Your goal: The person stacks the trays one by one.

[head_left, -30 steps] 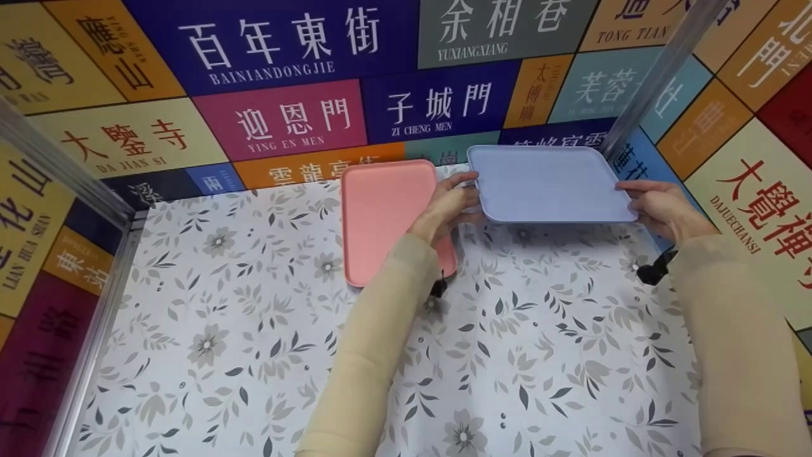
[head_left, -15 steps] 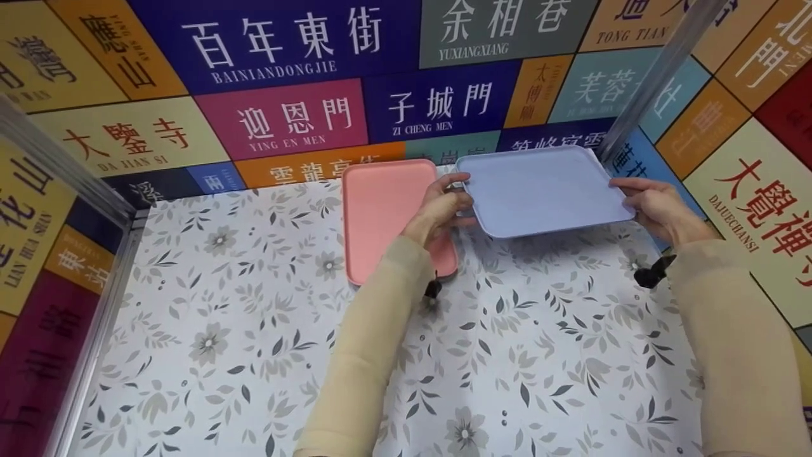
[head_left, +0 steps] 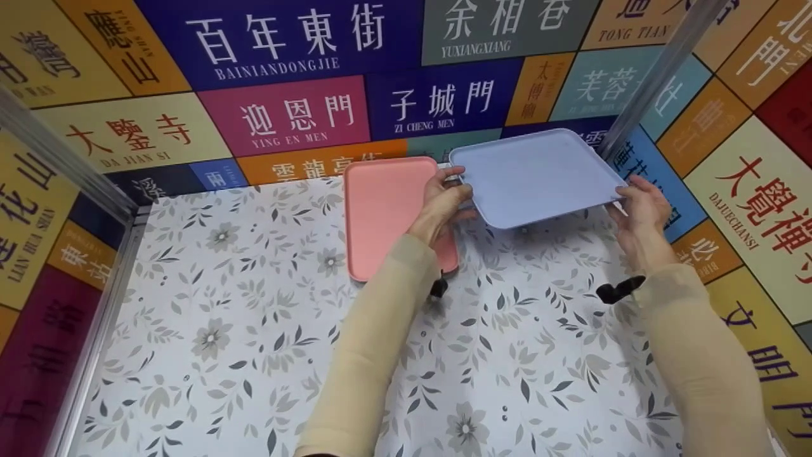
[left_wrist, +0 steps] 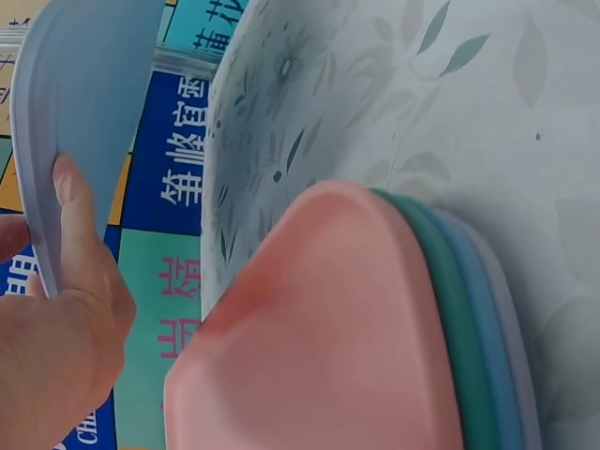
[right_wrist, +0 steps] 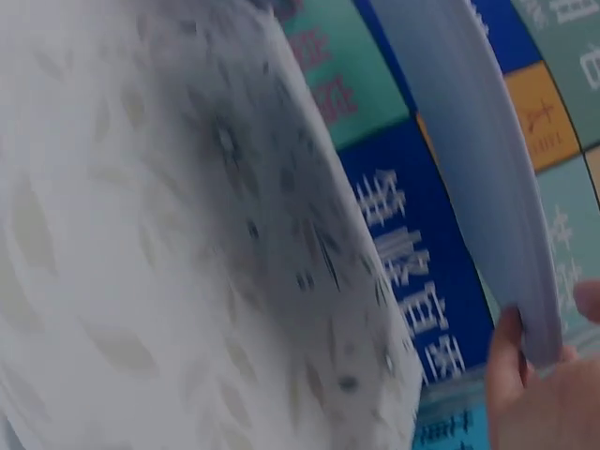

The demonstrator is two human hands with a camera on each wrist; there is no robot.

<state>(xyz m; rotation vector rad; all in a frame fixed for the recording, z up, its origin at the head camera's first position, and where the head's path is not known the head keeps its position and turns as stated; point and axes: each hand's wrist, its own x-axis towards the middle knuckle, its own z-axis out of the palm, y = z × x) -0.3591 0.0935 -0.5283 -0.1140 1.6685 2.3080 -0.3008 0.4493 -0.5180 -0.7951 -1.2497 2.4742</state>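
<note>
A lavender-blue rectangular tray [head_left: 539, 174] is held above the far right part of the table, skewed to the table's back edge. My left hand [head_left: 443, 202] grips its left edge, and my right hand [head_left: 641, 216] grips its right corner. In both wrist views fingers and thumb pinch the rim of the blue tray [left_wrist: 103, 84] from its two faces. Below and left of it, partly hidden by my left forearm, lies a pink tray [head_left: 387, 209]. The left wrist view shows this pink tray on top of a stack, with a green tray [left_wrist: 441, 291], a blue one and a pale purple one beneath.
A white leaf-and-flower patterned cloth [head_left: 209, 355] covers the table. Colourful sign-covered panels [head_left: 285, 76] stand close behind it and at both sides. A metal post [head_left: 653, 76] rises at the back right corner. A black device [head_left: 620, 290] sticks out from my right wrist.
The blue tray has shifted left and turned, its right side swinging. My right hand has moved left and rolled so more of its palm side shows. The pink tray has stayed in place.
</note>
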